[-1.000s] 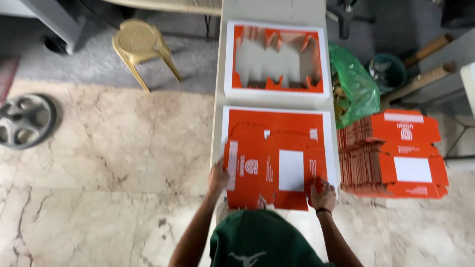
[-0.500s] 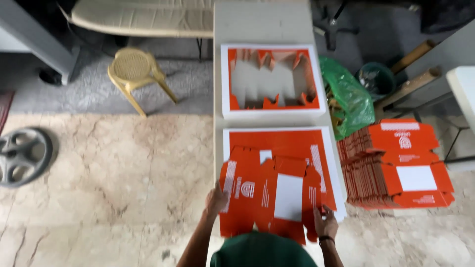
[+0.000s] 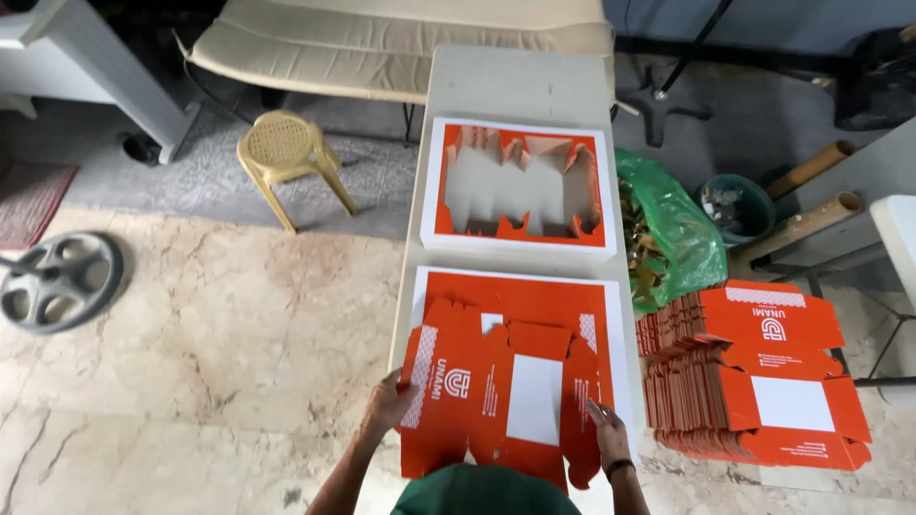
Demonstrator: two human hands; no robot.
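The left hand (image 3: 389,404) grips the left edge of a flat orange box blank (image 3: 506,396), fingers curled round the card, and the right hand (image 3: 607,435) holds its right side with fingers spread on the printed face. A second ago the blank lay flat inside the sheet beneath it with both hands pressing at its near edge; since then it has been pulled free and lifted toward the person, its flaps now loose and slightly bent.

Under and beyond the hands lies an orange sheet with a white border (image 3: 611,305) on a narrow pale table (image 3: 520,81). Further beyond that is a leftover frame (image 3: 439,176), orange with a ragged box-shaped hole. The blank itself carries a white rectangular panel at its middle and white print on its left flap. Right of the right hand, on the floor, stands a stack of finished blanks (image 3: 754,381) with the same white panel.

The person's green cap covers the blank's near edge, and both forearms are cut off by the bottom of the view. The green bag (image 3: 682,238) behind the stack holds scraps too jumbled to make out.
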